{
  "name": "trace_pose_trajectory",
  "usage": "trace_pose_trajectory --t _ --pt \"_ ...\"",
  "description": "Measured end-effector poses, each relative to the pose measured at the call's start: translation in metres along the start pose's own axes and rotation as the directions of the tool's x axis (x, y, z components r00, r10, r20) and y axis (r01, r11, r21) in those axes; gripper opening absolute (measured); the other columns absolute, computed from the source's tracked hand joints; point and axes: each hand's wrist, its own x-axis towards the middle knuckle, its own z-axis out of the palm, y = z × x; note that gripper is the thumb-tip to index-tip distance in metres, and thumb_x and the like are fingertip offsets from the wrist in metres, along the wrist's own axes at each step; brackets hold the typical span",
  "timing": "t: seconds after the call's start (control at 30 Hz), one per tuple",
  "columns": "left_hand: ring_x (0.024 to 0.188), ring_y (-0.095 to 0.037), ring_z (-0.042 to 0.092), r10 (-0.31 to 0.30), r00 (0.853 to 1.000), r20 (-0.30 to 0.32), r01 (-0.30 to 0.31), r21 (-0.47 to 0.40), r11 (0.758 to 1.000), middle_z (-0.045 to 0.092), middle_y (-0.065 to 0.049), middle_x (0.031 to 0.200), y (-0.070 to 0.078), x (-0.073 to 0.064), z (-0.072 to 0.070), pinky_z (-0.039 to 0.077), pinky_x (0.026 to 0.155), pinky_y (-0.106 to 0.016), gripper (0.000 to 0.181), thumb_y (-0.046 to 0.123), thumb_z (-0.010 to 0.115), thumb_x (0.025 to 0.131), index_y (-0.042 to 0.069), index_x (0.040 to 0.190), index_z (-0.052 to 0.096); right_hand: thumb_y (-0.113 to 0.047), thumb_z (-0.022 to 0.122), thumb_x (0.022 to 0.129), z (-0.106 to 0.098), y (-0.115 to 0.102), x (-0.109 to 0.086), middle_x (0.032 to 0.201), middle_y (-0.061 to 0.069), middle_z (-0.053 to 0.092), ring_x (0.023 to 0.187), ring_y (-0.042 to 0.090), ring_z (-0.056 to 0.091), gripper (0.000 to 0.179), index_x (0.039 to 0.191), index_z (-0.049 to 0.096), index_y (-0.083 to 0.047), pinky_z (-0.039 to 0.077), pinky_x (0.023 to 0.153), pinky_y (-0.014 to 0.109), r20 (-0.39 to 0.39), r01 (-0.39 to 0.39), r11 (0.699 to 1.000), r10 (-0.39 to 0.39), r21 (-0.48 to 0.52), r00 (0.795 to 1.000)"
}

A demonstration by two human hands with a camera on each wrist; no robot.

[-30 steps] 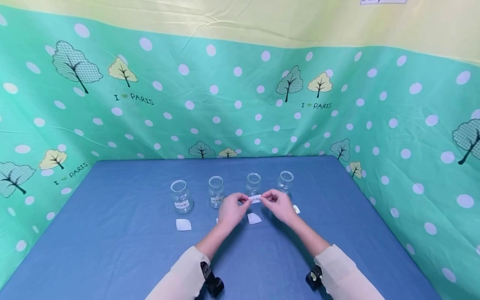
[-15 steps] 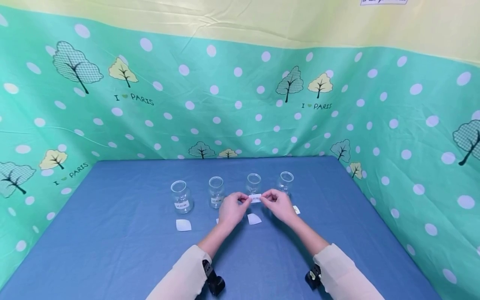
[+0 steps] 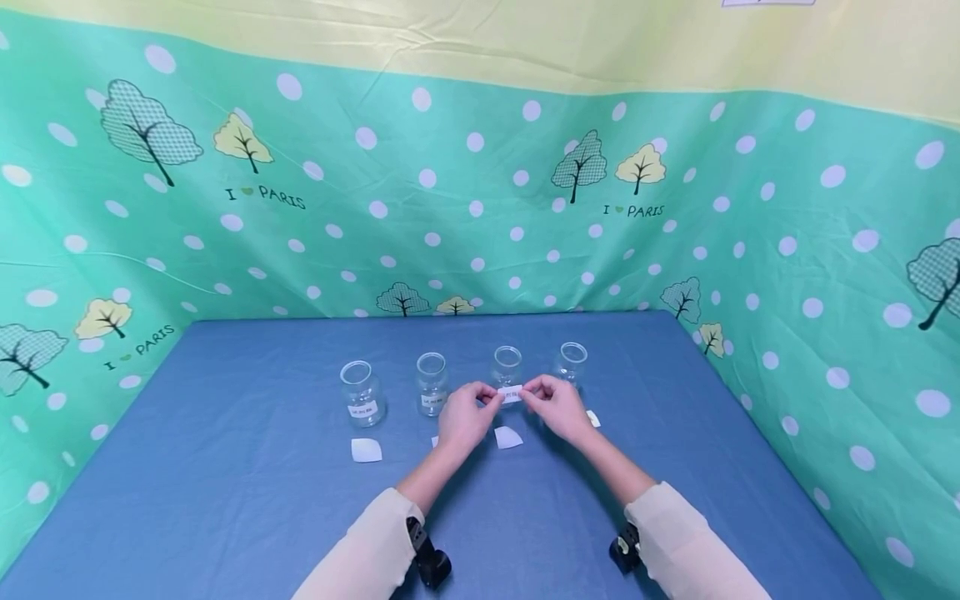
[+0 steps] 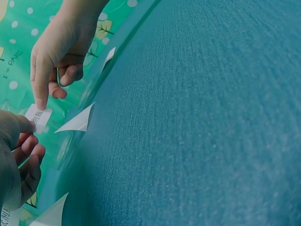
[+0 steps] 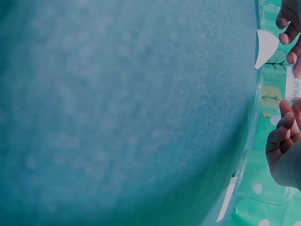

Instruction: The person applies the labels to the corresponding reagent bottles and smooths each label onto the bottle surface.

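Note:
Between my two hands a small white label (image 3: 511, 394) with dark printed characters is stretched level in front of the third glass jar (image 3: 507, 360) from the left. My left hand (image 3: 465, 417) pinches the label's left end between thumb and forefinger. The right end is pinched by my right hand (image 3: 558, 408). In the left wrist view the label (image 4: 38, 117) spans the fingertips of both hands, its print facing the camera. A curled piece of white backing paper (image 3: 507, 437) lies on the table just below the hands.
To the left stand two glass jars (image 3: 362, 387) (image 3: 432, 379) bearing similar labels. A further jar (image 3: 572, 357) stands behind my right hand, partly hidden. Another backing paper (image 3: 366, 450) lies at left, and a small white piece (image 3: 593, 418) shows beside my right hand.
Both hands stay nearly in place with the label still pinched at its ends. The label sits very slightly higher in the head view, close against the third jar's front.

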Motion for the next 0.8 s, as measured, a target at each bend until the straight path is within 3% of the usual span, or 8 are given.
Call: trace_pose_trajectory --t 0.8 --pt "0.064 -0.009 0.056 -0.011 1.000 -0.016 0.012 0.013 1.000 0.064 0.007 0.072 -0.0013 0.0003 0.0011 0.042 0.058 -0.027 0.016 0.035 0.067 0.083 0.019 0.080 0.068 -0.016 0.069 0.085 0.0049 0.0030 0.0058 0.058 0.004 0.061 0.047 0.009 0.049 0.010 0.086 0.068 -0.005 0.037 0.043 0.020 -0.033 -0.021 1.000 0.021 0.018 0.999"
